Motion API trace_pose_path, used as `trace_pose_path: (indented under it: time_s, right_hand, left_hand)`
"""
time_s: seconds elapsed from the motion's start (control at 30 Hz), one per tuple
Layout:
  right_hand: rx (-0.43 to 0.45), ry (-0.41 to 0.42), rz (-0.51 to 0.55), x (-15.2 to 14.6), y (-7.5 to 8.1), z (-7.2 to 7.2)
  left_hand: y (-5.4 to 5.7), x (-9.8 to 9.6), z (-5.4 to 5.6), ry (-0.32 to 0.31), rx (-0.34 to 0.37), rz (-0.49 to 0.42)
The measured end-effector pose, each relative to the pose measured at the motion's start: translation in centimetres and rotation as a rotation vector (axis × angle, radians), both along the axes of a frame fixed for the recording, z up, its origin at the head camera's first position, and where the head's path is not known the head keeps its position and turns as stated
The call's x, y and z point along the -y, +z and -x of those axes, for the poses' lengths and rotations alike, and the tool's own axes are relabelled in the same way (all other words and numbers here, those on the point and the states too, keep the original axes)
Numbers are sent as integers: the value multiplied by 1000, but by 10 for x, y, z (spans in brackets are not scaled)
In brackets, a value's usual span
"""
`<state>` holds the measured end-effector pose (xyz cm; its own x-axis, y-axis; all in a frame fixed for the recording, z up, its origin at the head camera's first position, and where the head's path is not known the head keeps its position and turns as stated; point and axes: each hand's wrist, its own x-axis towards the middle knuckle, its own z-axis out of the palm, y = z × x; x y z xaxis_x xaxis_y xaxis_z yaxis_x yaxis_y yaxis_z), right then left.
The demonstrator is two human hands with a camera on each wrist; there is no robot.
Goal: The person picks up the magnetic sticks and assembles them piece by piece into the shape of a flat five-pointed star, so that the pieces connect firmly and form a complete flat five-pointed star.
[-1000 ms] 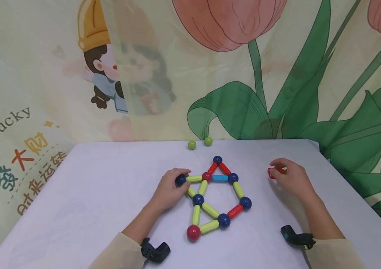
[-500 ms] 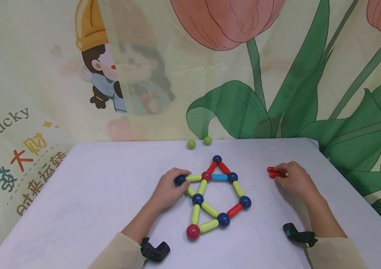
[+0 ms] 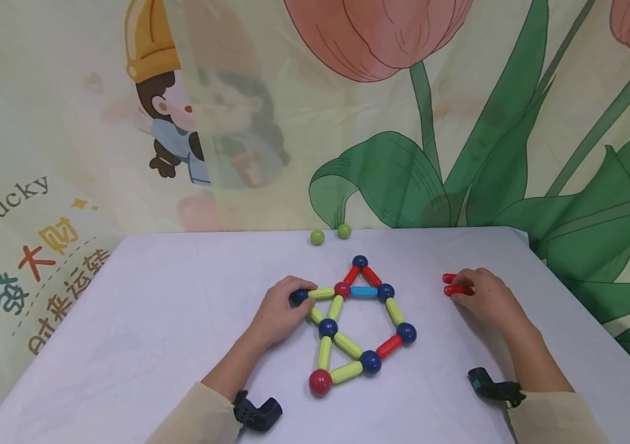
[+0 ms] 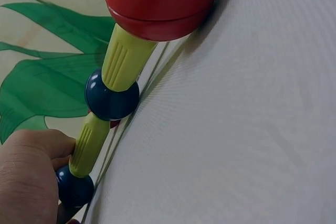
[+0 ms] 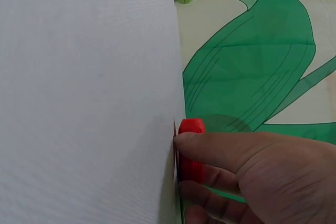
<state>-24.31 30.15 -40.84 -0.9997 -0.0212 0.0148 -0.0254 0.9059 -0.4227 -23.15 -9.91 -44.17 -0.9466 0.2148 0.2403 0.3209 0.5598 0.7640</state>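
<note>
My left hand [image 3: 278,311] grips a dark blue ball [image 3: 298,298] at the left corner of a flat ball-and-stick frame. Yellow-green sticks [image 3: 347,372], red sticks [image 3: 389,348] and one light blue stick [image 3: 364,291] join its blue and red balls. In the left wrist view the near red ball [image 4: 160,3] looms above the gripped blue ball [image 4: 76,187]. To the right of the frame, my right hand [image 3: 487,296] pinches a red stick [image 3: 453,290] between thumb and fingers. A second red stick [image 3: 448,278] lies just behind it, partly covered by the fingers.
Two green balls [image 3: 317,237] sit at the far edge of the white table [image 3: 181,357]. A printed cloth [image 3: 259,209] with flowers and a cartoon figure hangs behind it. Each wrist wears a black camera [image 3: 259,413].
The fingers of my right hand have come down, and the red sticks now show side by side, pointing left. My left hand stays on the blue ball, and the frame holds its place.
</note>
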Motion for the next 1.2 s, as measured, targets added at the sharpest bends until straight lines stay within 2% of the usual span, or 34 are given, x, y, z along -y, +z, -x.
trace_pose_path:
  time_s: [0.2, 0.83, 1.2]
  right_hand:
    - [-11, 27, 38, 2, 1, 0]
    - [9, 0, 85, 16, 1, 1]
    - [-14, 55, 104, 38, 2, 3]
  left_hand:
    - [0, -1, 0, 4, 4, 4]
    - [0, 0, 1, 6, 9, 10]
    - [0, 0, 0, 8, 17, 12]
